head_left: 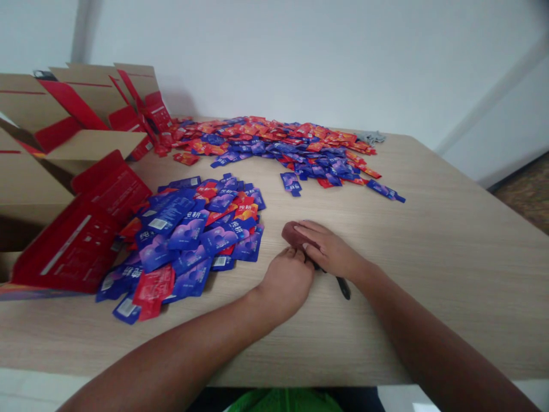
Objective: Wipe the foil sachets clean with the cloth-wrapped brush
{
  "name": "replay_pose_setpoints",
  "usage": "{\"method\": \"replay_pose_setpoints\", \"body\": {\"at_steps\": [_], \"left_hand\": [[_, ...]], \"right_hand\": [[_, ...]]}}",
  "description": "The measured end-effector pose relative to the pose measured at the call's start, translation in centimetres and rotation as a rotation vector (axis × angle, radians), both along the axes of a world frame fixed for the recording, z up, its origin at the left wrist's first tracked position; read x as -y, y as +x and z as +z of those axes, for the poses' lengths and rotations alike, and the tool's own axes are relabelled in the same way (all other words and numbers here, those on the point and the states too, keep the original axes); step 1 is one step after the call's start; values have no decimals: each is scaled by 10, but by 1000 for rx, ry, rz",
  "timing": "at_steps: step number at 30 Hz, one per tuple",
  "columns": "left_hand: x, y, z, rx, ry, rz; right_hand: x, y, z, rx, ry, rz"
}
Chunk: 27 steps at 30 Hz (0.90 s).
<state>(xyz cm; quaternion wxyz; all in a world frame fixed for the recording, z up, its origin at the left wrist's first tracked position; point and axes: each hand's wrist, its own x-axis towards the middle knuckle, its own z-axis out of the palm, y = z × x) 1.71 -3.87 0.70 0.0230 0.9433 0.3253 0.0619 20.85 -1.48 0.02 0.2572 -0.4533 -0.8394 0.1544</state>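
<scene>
On the table in front of me lies a smooth, rounded brownish-red thing [293, 233]; its kind I cannot make out. My right hand [334, 249] lies across its top, fingers wrapped over it. My left hand [288, 280], fingers curled, presses at its near side. Between them, my hands hide most of it. From under the right hand a slim black thing [343, 288] sticks out toward me, and I cannot tell whether it joins the brownish-red one. Left of my hands is a pile of blue and red packets [189, 234].
Open cardboard boxes [107, 143] with red printed flaps stand at the left. A long heap of red and blue packets [274, 140] runs along the table's back, with a grey crumpled thing [372, 137] at its right end. One blue packet [385, 190] lies apart.
</scene>
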Motion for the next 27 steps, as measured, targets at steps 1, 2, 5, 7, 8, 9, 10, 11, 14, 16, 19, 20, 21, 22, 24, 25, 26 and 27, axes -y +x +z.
{"method": "replay_pose_setpoints", "body": {"at_steps": [1,2,5,7,8,9,10,11,14,16,19,20,21,22,24,25,26,27], "left_hand": [[1,1,1,-4,12,3],[1,2,2,-4,25,9],[3,3,5,19,56,35],[3,3,7,16,58,39],[4,3,7,7,56,37],[4,3,8,-5,53,34],[4,2,9,-18,52,28],[4,2,10,-30,52,24],[5,0,13,-33,49,23],[5,-1,16,-15,45,31],[7,-3,20,-2,40,45],[7,-3,22,-4,37,47],[7,-3,23,-6,35,49],[8,-3,23,-10,34,50],[8,-3,24,-11,30,50],[9,-2,24,-9,28,52],[9,-2,23,-7,25,55],[9,-2,23,-7,22,59]], "right_hand": [[-3,0,-2,5,4,-4],[-6,1,-4,10,9,-12],[-19,5,-9,29,18,-46],[-30,8,-12,48,26,-63],[-36,10,-14,58,33,-70],[-41,12,-15,64,41,-77],[-46,13,-17,67,51,-91],[-51,15,-19,68,67,-110],[-59,18,-25,32,124,-171],[-60,19,-27,-19,156,-191],[-55,21,-23,-108,192,-174],[-53,21,-19,-135,200,-167],[-49,20,-14,-155,202,-159],[-45,19,-8,-166,198,-152],[-35,15,4,-134,162,-113],[-29,12,9,-94,135,-71],[-22,8,13,-44,103,-26],[-17,5,15,-3,84,5]]}}
